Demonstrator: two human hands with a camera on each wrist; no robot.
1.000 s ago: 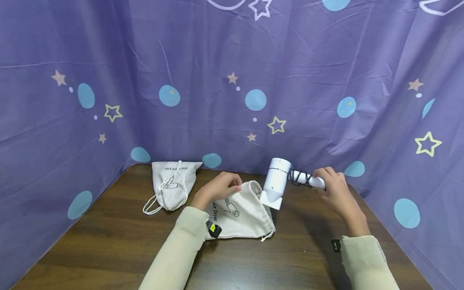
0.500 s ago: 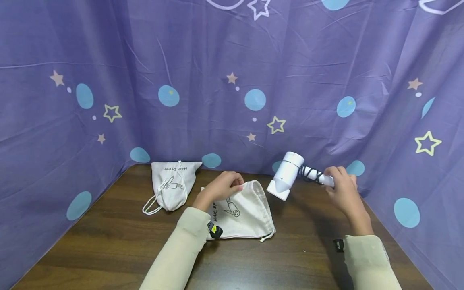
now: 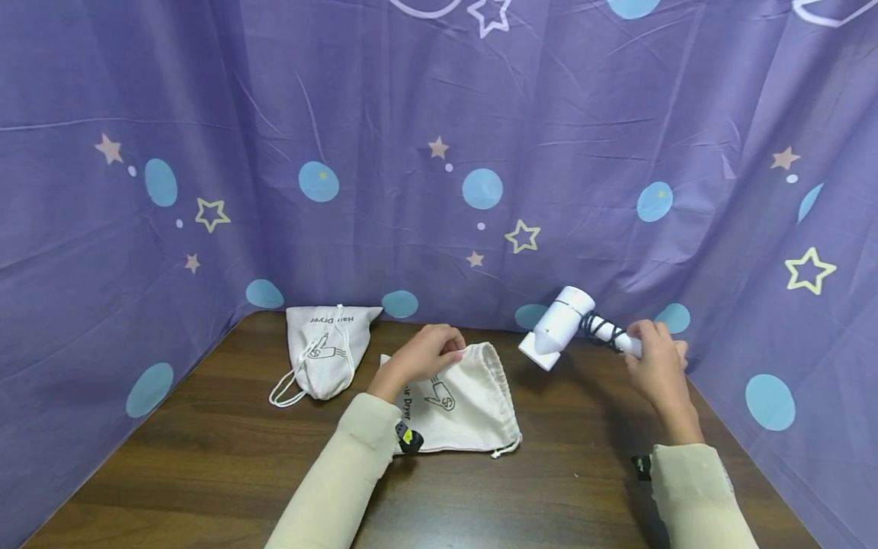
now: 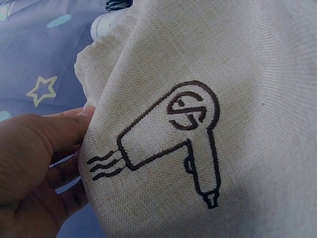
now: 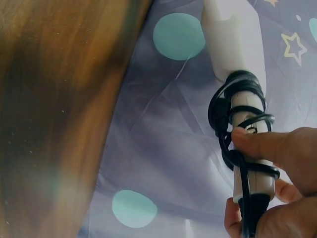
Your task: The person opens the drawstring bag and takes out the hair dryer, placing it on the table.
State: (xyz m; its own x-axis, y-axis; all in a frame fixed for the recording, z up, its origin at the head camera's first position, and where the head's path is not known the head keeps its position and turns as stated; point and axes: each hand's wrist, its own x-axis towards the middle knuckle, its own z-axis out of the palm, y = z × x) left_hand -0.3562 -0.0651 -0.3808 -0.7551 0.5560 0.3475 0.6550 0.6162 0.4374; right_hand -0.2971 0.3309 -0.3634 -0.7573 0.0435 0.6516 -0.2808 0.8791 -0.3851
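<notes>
My right hand [image 3: 657,367] grips the handle of a white hair dryer [image 3: 564,320], held up off the table with its flat nozzle pointing down to the left. A black cord [image 5: 242,114] is wound round the handle, and my thumb presses over it in the right wrist view. My left hand [image 3: 427,357] pinches the upper edge of a cream drawstring bag [image 3: 473,412] printed with a hair dryer drawing. The bag's mouth faces right, toward the dryer, with a gap between them. In the left wrist view the printed cloth [image 4: 163,144] hides part of the dryer.
A second drawstring bag [image 3: 322,354], also printed with a hair dryer, lies at the back left of the brown wooden table [image 3: 206,465], its white cord loops spread out. A purple patterned curtain [image 3: 411,137] stands behind the table and along both sides.
My right hand has drawn the hair dryer away from the bag's mouth, to the right and slightly up. My left hand stays on the bag, which has hardly moved.
</notes>
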